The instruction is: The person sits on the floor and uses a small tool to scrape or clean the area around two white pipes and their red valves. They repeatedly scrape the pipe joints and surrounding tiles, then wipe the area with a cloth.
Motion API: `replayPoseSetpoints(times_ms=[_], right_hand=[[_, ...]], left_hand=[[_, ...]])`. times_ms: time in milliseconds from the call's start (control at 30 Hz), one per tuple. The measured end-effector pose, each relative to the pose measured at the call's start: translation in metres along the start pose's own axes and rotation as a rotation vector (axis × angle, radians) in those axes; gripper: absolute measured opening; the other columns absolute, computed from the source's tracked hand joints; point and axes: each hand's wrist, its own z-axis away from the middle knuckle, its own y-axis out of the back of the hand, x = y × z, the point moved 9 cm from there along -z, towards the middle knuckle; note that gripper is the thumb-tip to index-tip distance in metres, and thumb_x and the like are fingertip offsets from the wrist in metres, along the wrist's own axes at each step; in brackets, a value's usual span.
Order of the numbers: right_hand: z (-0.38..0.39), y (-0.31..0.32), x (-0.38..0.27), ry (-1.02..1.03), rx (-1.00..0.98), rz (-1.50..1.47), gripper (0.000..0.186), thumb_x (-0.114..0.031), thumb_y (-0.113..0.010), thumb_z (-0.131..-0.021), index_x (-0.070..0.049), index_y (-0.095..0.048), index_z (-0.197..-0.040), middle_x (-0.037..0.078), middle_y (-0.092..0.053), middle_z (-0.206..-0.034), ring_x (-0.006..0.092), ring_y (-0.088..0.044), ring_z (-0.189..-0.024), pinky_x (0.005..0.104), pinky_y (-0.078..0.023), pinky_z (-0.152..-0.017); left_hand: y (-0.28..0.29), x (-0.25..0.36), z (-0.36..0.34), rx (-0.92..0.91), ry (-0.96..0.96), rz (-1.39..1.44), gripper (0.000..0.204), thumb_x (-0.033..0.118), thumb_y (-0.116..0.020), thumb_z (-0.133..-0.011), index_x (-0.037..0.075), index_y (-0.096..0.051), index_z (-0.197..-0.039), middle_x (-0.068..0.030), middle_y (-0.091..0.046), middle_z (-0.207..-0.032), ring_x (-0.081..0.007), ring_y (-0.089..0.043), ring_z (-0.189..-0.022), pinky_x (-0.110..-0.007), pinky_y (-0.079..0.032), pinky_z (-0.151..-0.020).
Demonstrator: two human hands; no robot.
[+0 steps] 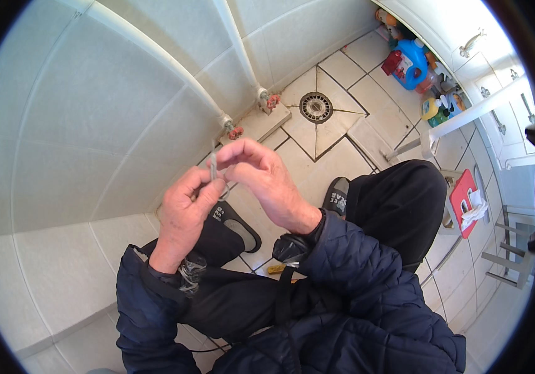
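Observation:
In front of me a thin, pale grey strip (pixel 213 163) stands upright between my hands, with a ring-like loop at its lower end. My left hand (pixel 183 210) pinches it between thumb and fingers. From the other side my right hand (pixel 270 186) reaches in with curled fingers, its fingertips meeting the strip near the top and its thumb close to the loop. The exact kind of thing is too small to make out. Beyond the hands are two white pipes (pixel 150 48) along the tiled wall, ending in valves with red handles (pixel 235 133).
A round floor drain (pixel 316 108) lies in the tiled floor. At the far right stand a blue jug (pixel 411 62) and several bottles by white cabinets (pixel 476 47). A red board-like thing (pixel 462 202) with white cloth is at the right. A yellow object (pixel 276 269) lies below my legs.

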Motion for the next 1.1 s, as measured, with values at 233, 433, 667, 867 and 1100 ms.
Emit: replayPoseSetpoints(times_ms=[233, 433, 667, 867, 1100], right_hand=[[-0.014, 0.065, 0.002, -0.062, 0.186, 0.128, 0.015, -0.009, -0.056, -0.096, -0.002, -0.061, -0.108, 0.006, -0.067, -0.094, 0.0125, -0.064, -0.077, 0.0271, -0.053, -0.071], [-0.024, 0.135, 0.09, -0.292, 0.258, 0.492, 0.024, -0.017, -0.057, -0.091, -0.001, -0.062, -0.107, 0.007, -0.067, -0.085, 0.0155, -0.066, -0.078, 0.0306, -0.052, -0.07], [-0.016, 0.175, 0.201, -0.387, 0.084, 1.295, 0.034, -0.03, -0.062, -0.091, -0.007, -0.064, -0.116, 0.017, -0.072, -0.095, 0.0394, -0.068, -0.092, 0.051, -0.053, -0.08], [-0.039, 0.169, 0.237, -0.149, 0.016, 1.591, 0.024, -0.023, -0.064, -0.089, -0.005, -0.06, -0.105, 0.019, -0.066, -0.091, 0.0361, -0.068, -0.084, 0.0475, -0.055, -0.071], [-0.056, 0.173, 0.286, -0.105, -0.084, 1.811, 0.016, -0.017, -0.061, -0.09, -0.007, -0.059, -0.102, 0.017, -0.063, -0.089, 0.0335, -0.069, -0.078, 0.0426, -0.055, -0.065]], left_hand=[[0.04, 0.009, 0.008, 0.256, 0.073, 0.264, 0.017, 0.021, -0.061, -0.1, 0.005, -0.065, -0.095, 0.0054, -0.051, -0.071, -0.0019, -0.039, -0.056, -0.02, -0.026, -0.05], [0.07, 0.036, 0.044, 0.328, 0.032, 0.325, 0.015, 0.017, -0.058, -0.1, 0.003, -0.062, -0.094, -0.0011, -0.056, -0.08, -0.0039, -0.042, -0.059, -0.02, -0.029, -0.051], [0.06, 0.002, 0.045, 0.266, 0.175, 0.352, 0.015, 0.017, -0.055, -0.101, 0.006, -0.056, -0.091, -0.0021, -0.055, -0.089, -0.0046, -0.038, -0.055, -0.02, -0.031, -0.05], [0.076, -0.006, 0.045, 0.312, 0.127, 0.435, 0.015, 0.013, -0.053, -0.1, 0.004, -0.052, -0.087, -0.0047, -0.049, -0.082, -0.0059, -0.037, -0.05, -0.021, -0.033, -0.044], [0.084, -0.012, 0.045, 0.319, 0.07, 0.487, 0.022, 0.02, -0.058, -0.101, 0.003, -0.052, -0.088, -0.0051, -0.045, -0.078, -0.0062, -0.032, -0.044, -0.021, -0.031, -0.038]])
